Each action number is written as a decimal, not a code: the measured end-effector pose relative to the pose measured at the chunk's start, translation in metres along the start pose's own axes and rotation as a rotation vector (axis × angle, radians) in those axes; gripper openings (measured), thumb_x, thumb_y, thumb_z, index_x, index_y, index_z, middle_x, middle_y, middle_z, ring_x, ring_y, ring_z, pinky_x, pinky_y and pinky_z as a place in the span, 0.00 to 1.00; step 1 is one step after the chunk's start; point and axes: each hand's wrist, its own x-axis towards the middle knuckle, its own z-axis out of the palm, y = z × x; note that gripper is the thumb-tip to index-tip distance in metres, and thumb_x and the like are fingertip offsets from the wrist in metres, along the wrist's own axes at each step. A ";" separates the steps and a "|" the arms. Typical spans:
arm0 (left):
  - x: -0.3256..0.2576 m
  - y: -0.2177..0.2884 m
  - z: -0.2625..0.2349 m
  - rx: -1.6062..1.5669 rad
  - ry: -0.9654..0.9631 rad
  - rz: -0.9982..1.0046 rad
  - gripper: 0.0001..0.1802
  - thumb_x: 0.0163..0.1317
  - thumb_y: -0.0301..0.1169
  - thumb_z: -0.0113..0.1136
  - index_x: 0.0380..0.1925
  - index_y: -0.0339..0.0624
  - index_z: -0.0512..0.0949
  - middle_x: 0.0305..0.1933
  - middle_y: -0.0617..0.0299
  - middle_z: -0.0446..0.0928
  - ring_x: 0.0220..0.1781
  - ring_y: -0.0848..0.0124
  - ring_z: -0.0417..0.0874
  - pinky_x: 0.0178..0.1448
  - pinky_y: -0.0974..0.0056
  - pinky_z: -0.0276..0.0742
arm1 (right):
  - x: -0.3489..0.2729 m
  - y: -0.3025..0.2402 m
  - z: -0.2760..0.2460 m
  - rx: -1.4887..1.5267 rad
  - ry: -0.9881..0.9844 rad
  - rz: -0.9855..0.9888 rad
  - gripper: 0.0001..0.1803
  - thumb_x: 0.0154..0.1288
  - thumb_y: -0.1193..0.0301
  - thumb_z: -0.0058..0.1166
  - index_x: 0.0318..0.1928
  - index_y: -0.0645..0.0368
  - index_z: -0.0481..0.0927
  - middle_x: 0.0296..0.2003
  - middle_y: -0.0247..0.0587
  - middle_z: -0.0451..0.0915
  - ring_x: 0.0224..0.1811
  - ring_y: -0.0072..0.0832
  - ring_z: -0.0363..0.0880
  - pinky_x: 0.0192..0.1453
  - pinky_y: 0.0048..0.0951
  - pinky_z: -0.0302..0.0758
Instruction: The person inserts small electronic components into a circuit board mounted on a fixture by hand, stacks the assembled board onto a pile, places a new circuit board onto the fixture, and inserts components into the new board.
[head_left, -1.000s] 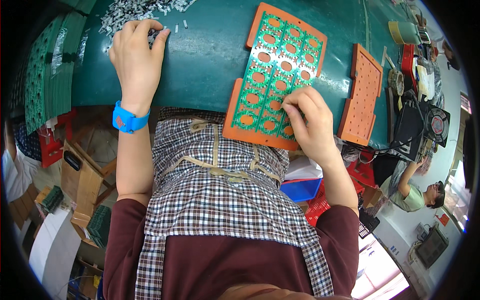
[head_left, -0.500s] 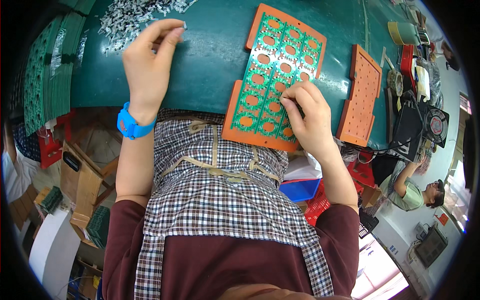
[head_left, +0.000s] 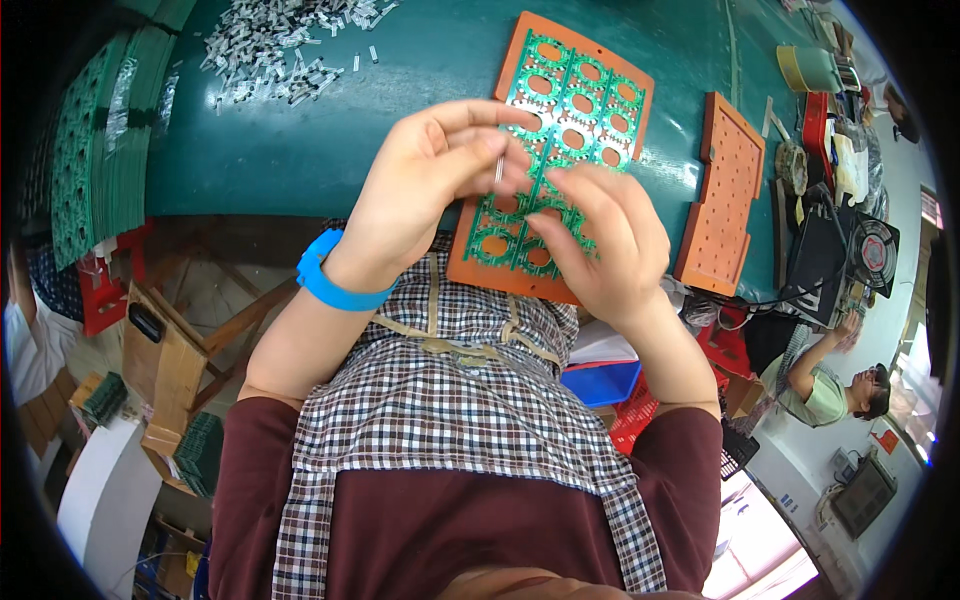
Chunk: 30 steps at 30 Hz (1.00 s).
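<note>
Over the middle of the green circuit board panel [head_left: 540, 172], my left hand [head_left: 425, 175] pinches a small component with thin metal leads [head_left: 499, 168] between thumb and forefinger; its exact kind is too small to tell. My right hand [head_left: 612, 238] is just right of it, above the panel's near part, thumb and forefinger apart with nothing visible between them. Rows of oval openings run along the panel, which lies on an orange tray [head_left: 515, 62]. Both hands hide part of the panel. A loose pile of small, pale, leaded components [head_left: 275, 50] lies at the far left.
Stacked green circuit panels [head_left: 118, 140] stand at the table's left. A second orange tray [head_left: 722, 195] lies right of the panel. Farther right are a black fan [head_left: 872, 250], a red bin [head_left: 816, 130] and a pale green container [head_left: 812, 68]. A person [head_left: 825, 390] sits beyond.
My left hand has moved right and nearer, from beside the component pile to over the panel, carrying a small component. My right hand's thumb and forefinger have parted and shifted slightly left.
</note>
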 end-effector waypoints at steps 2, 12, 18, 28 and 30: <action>0.001 0.005 0.006 -0.060 0.064 -0.005 0.18 0.71 0.30 0.47 0.56 0.29 0.71 0.43 0.53 0.81 0.44 0.72 0.82 0.51 0.68 0.80 | 0.004 -0.003 0.003 0.032 -0.008 0.045 0.23 0.45 0.74 0.69 0.46 0.60 0.79 0.38 0.41 0.79 0.34 0.36 0.79 0.35 0.31 0.77; -0.006 0.010 0.016 0.009 -0.096 0.014 0.34 0.58 0.12 0.50 0.67 0.36 0.58 0.62 0.46 0.69 0.52 0.69 0.81 0.58 0.66 0.77 | 0.022 0.005 -0.001 0.150 -0.096 0.257 0.14 0.52 0.77 0.65 0.41 0.58 0.81 0.36 0.38 0.75 0.36 0.31 0.79 0.37 0.28 0.76; -0.009 0.012 0.016 0.204 -0.150 0.025 0.39 0.56 0.11 0.51 0.69 0.39 0.54 0.68 0.46 0.62 0.50 0.69 0.82 0.54 0.67 0.79 | 0.017 0.004 -0.010 0.401 -0.240 0.328 0.11 0.52 0.77 0.65 0.38 0.59 0.82 0.34 0.37 0.78 0.35 0.29 0.80 0.37 0.28 0.76; -0.004 0.033 0.006 0.727 0.072 0.096 0.29 0.56 0.21 0.63 0.60 0.38 0.68 0.53 0.59 0.75 0.36 0.77 0.82 0.39 0.71 0.77 | 0.010 0.019 -0.020 0.162 -0.270 0.281 0.05 0.57 0.79 0.58 0.33 0.62 0.75 0.33 0.41 0.76 0.36 0.40 0.77 0.39 0.35 0.74; 0.012 0.032 -0.029 1.645 0.577 0.548 0.17 0.56 0.38 0.66 0.41 0.41 0.77 0.41 0.55 0.75 0.40 0.59 0.78 0.43 0.55 0.73 | 0.005 0.034 -0.012 0.080 -0.272 0.304 0.05 0.57 0.79 0.57 0.34 0.62 0.75 0.33 0.41 0.75 0.36 0.40 0.76 0.40 0.36 0.74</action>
